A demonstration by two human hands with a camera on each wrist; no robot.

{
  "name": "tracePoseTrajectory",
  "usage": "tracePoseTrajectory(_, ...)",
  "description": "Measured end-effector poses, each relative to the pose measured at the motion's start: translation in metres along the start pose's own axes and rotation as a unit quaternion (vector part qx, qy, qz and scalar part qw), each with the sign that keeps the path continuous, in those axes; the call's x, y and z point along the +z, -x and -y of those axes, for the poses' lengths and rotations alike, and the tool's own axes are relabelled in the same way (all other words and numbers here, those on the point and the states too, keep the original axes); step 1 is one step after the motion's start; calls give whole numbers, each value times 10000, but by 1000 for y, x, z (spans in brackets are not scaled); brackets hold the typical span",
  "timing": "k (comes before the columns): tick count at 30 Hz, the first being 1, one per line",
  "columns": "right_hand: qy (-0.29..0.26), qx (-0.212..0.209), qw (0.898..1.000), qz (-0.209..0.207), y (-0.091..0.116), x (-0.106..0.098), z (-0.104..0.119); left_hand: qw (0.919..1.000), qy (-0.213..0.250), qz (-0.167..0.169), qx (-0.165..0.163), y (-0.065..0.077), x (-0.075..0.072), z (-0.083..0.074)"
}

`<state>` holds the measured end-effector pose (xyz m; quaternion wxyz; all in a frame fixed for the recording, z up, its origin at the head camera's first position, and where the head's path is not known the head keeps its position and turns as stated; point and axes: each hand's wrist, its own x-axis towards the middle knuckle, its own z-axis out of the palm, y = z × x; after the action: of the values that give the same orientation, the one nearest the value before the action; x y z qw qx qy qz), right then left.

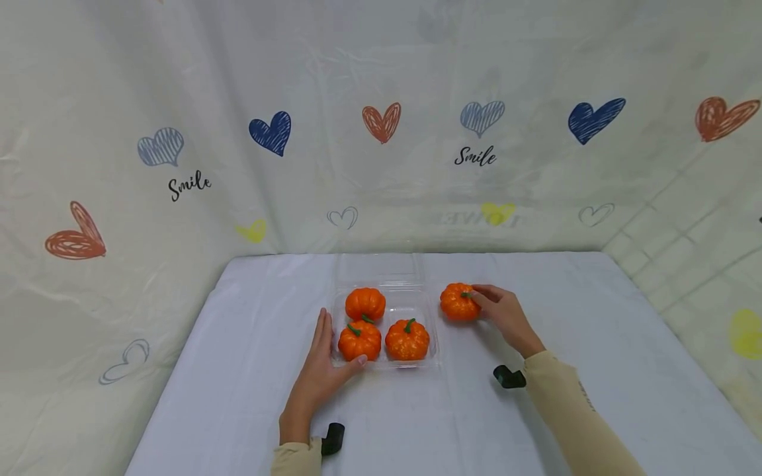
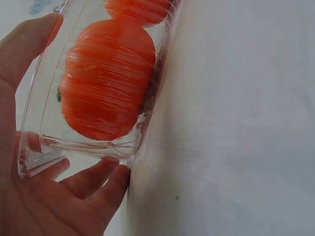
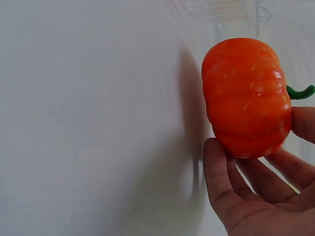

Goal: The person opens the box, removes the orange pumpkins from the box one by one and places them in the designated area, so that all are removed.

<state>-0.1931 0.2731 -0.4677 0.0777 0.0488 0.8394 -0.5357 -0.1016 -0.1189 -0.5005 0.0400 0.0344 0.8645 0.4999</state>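
Observation:
A clear plastic container (image 1: 433,360) with its lid (image 1: 378,268) folded back holds three small orange pumpkins, one of them at its front right (image 1: 407,340). At the container's front left corner, my left hand (image 1: 321,373) is spread with fingers straight along the left side and thumb at the front rim. In the left wrist view a pumpkin (image 2: 108,81) shows through the clear wall. To the container's right, my right hand (image 1: 506,317) grips another orange pumpkin (image 3: 246,98) between thumb and fingers. Its green stem (image 3: 301,92) points away from the white surface, and its shadow falls beside it.
A white cloth covers the table (image 1: 238,396). Behind it hangs a pale curtain (image 1: 321,178) printed with hearts and the word Smile. Small dark angled pieces stick out at both wrists, one by the right sleeve (image 1: 509,377).

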Motion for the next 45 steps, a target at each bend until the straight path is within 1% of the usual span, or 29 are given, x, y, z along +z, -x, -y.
tracePoseTrajectory(5, -104, 143, 9998, -48, -4, 6, -5, 10000, 3, -5, 11, -1, 0, 1)
tracePoseTrajectory(12, -41, 298, 9985, -450, -5, 17, -3, 10000, 49, -3, 47, 0, 0, 0)
tracePoseTrajectory(15, 5, 295, 9980, -565, -5, 21, -2, 10000, 47, -2, 15, 0, 1, -1)
tracePoseTrajectory(22, 112, 140, 9973, -708, -8, 24, -3, 10000, 50, -5, 7, -1, 1, 0)
tracePoseTrajectory(30, 11, 114, 9958, -906, -5, 26, -3, 10000, 38, -48, 33, -3, 2, 3)
tracePoseTrajectory(35, -133, 89, 9955, -936, 0, 20, 0, 10000, 13, -66, 24, -3, 2, 2)
tracePoseTrajectory(41, -466, -177, 9946, -912, 6, 14, 9, 10000, 0, -73, 67, -2, 1, 3)
tracePoseTrajectory(45, -525, -403, 9941, -859, 12, 12, 20, 10000, 11, -61, 60, -2, 1, 4)
